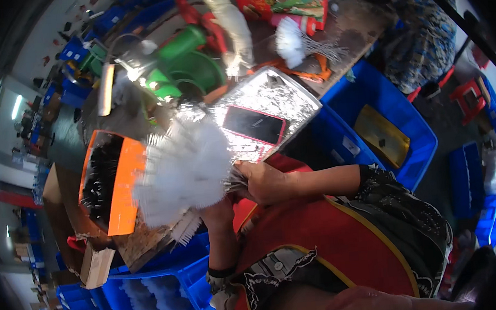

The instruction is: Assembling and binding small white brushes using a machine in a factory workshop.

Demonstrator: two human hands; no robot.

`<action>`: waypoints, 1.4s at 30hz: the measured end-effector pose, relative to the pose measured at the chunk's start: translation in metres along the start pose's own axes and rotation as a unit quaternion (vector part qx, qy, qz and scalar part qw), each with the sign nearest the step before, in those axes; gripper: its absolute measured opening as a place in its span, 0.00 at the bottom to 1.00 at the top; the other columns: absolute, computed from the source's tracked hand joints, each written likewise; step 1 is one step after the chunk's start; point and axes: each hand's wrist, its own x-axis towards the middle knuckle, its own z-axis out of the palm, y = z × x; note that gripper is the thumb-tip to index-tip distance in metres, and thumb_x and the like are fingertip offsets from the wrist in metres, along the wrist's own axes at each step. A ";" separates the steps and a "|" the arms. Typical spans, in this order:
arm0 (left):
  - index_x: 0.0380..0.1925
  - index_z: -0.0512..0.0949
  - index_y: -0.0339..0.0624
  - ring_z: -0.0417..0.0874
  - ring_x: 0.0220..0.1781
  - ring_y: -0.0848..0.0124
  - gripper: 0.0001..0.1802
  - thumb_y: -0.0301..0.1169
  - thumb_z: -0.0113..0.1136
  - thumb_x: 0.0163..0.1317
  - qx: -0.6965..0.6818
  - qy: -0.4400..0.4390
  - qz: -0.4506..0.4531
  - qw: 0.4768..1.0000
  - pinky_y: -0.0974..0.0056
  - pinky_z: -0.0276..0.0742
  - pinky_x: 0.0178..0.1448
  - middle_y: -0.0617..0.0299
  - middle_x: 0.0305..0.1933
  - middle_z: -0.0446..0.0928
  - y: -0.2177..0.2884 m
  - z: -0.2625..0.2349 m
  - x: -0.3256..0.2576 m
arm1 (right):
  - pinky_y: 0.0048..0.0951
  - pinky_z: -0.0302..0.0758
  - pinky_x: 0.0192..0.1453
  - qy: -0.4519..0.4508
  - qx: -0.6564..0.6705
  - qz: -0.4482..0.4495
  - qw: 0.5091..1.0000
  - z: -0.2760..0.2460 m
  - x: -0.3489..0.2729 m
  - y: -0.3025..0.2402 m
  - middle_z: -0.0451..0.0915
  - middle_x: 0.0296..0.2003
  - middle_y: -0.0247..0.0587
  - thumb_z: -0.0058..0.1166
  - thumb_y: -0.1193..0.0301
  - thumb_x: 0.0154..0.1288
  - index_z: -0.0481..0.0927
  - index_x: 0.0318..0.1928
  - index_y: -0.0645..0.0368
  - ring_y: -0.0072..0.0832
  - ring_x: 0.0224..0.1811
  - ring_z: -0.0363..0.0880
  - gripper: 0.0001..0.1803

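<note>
"What have the right fingers [249, 171] got?"

"They're closed around the wire stems [236, 180] of a bunch of white brushes [185, 166], whose heads fan out to the left of them. Holding by the stems probably spares the bristles from being crushed."

"And the left hand [217, 211]?"

"Just below the heads, on the body side. The bunch hides its fingers, so I can't tell whether they grip or only steady it."

"What's beyond the right fingers?"

"A silvery tray [299, 101] with a red-edged phone [254, 124] lying flat on it, perhaps as a handy level spot. Left of the bunch there's an orange box [126, 202] of black bristles [103, 178]; its walls likely keep them together."

"Farther off?"

"Right of the fingers, a blue crate [424, 141]; past the phone, another white bunch [290, 41] on the bench [363, 24], its stems together pointing right, maybe for easy picking up."
</note>
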 end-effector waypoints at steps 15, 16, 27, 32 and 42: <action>0.41 0.66 0.30 0.73 0.44 0.69 0.19 0.15 0.54 0.47 -0.019 0.411 0.018 0.911 0.66 0.67 0.52 0.57 0.42 0.71 0.010 -0.090 0.008 | 0.39 0.71 0.36 -0.261 0.109 -0.011 0.959 0.087 0.120 -0.035 0.72 0.26 0.49 0.47 0.72 0.46 0.75 0.22 0.61 0.46 0.32 0.73 0.06; 0.40 0.67 0.30 0.74 0.42 0.69 0.19 0.14 0.55 0.46 -0.063 0.417 0.030 0.906 0.67 0.68 0.49 0.58 0.41 0.71 0.014 -0.099 0.006 | 0.38 0.70 0.39 -0.301 0.027 -0.064 0.951 0.091 0.118 -0.033 0.72 0.30 0.51 0.47 0.70 0.50 0.75 0.26 0.64 0.46 0.35 0.72 0.08; 0.46 0.65 0.33 0.70 0.44 0.72 0.30 0.11 0.59 0.38 0.052 0.448 0.011 0.892 0.69 0.67 0.49 0.61 0.44 0.68 -0.030 -0.135 0.031 | 0.36 0.70 0.43 -0.192 0.083 -0.039 0.977 0.112 0.135 -0.004 0.72 0.37 0.53 0.47 0.67 0.57 0.74 0.22 0.70 0.45 0.39 0.73 0.16; 0.41 0.68 0.34 0.71 0.40 0.73 0.25 0.15 0.59 0.37 0.068 0.505 0.034 0.860 0.68 0.68 0.44 0.62 0.41 0.70 -0.073 -0.131 0.042 | 0.40 0.71 0.35 -0.348 0.002 -0.004 0.937 0.142 0.129 0.006 0.75 0.29 0.51 0.52 0.66 0.50 0.75 0.20 0.64 0.48 0.32 0.75 0.13; 0.31 0.73 0.33 0.72 0.31 0.75 0.13 0.21 0.61 0.41 0.126 0.444 -0.066 0.885 0.69 0.70 0.37 0.63 0.31 0.72 -0.032 -0.162 0.030 | 0.36 0.69 0.24 -0.236 0.120 0.052 0.963 0.167 0.125 0.046 0.74 0.19 0.52 0.53 0.69 0.43 0.74 0.22 0.65 0.42 0.20 0.74 0.10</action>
